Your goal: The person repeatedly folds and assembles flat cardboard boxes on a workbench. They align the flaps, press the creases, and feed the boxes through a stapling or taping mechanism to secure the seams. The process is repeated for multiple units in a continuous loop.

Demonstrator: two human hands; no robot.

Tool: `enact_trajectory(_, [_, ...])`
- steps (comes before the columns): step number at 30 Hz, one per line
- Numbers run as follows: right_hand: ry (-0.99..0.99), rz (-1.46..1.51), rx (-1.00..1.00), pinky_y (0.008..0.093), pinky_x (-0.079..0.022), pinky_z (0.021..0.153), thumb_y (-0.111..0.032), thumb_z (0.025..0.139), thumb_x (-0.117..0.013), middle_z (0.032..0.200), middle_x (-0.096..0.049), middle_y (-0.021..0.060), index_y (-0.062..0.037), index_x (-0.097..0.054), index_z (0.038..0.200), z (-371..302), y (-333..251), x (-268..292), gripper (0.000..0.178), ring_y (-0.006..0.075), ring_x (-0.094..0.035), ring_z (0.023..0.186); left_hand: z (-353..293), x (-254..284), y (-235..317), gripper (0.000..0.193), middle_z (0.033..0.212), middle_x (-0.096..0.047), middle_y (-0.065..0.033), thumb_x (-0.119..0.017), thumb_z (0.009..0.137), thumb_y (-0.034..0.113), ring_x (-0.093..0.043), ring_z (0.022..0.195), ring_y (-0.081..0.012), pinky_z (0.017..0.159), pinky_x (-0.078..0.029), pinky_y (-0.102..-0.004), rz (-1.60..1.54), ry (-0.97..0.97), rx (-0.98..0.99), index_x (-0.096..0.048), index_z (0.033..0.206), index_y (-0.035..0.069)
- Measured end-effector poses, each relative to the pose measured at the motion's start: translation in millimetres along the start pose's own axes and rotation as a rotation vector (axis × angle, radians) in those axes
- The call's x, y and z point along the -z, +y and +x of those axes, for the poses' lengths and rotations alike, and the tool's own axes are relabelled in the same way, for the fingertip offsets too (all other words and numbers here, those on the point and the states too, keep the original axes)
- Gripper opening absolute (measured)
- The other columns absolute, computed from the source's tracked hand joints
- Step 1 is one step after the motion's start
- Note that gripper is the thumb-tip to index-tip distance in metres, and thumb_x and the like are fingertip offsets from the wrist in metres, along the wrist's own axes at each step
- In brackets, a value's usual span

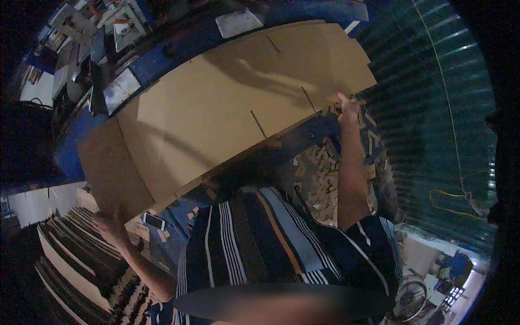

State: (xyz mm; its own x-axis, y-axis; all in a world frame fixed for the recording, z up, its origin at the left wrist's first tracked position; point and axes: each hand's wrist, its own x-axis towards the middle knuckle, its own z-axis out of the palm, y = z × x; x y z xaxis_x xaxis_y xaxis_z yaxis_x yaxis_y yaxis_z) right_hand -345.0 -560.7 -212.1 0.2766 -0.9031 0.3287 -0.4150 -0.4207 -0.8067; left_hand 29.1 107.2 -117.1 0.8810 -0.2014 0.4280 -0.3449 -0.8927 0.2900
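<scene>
I am holding a large flat sheet of brown corrugated cardboard point(227, 103), cut with short slots along one long edge, spread out in front of my striped shirt point(281, 244) and above the blue machine bed point(162, 59). My right hand point(346, 107) is clamped on the far right corner of the sheet, thumb up over the edge; my left hand point(111, 225) grips the lower left end, fingers curled under the darker end flap. My arms are stretched wide, so the sheet hangs between two small holds, and I judge the middle could sag or fold along a score line if I tilt it. The right hold is only at the corner; a twist there might tear the edge or let it slip. Below my right arm lies a heap of small pale cardboard offcuts point(319, 179), where a dropped sheet could land and crease. By my left side stands a stack of flat layered boards point(70, 254), with a white phone point(154, 221) lying near it; swinging the left end down could knock that phone off.
</scene>
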Motion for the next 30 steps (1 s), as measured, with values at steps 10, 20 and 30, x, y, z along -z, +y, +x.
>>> enact_trajectory(10, [0.174, 0.402, -0.433, 0.0405, -0.044, 0.092, -0.008, 0.072, -0.073, 0.125, -0.05, 0.0135, -0.002, -0.033, 0.134, -3.0, -50.9, -26.5, 0.074, 0.0278, -0.05, 0.111, -40.0, -27.7, 85.4, 0.055, 0.123, -0.053, -0.0126, -0.065, 0.084, 0.017, -0.049, 0.113, -0.0264, 0.095, -0.04, -0.0424, -2.098, -0.128, 0.788, -0.041, 0.132, 0.005])
enact_trajectory(20, [0.05, 0.68, -0.552, 0.0411, -0.05, 0.084, -0.011, 0.077, -0.07, 0.115, -0.058, 0.009, -0.0067, -0.047, 0.124, -25.0, -70.4, -0.8, 0.052, 0.0277, -0.06, 0.093, -27.7, -6.5, -6.6, 0.05, 0.132, -0.046, -0.0158, -0.061, 0.086, 0.008, -0.045, 0.122, -0.0327, 0.105, -0.035, -0.0522, -1.562, -0.38, 0.692, -0.041, 0.131, 0.002])
enact_trajectory(30, [-0.15, -0.076, 0.313, 0.0438, -0.047, 0.086, 0.0, 0.082, -0.059, 0.12, -0.054, 0.0137, -0.0032, -0.052, 0.119, -79.7, -103.2, -8.1, 0.038, 0.0316, -0.057, 0.102, -75.5, -37.4, 41.4, 0.048, 0.128, -0.051, -0.0176, -0.058, 0.083, 0.002, -0.05, 0.117, -0.0316, 0.098, -0.04, -0.0373, -0.532, -0.387, 0.097, -0.046, 0.13, 0.0])
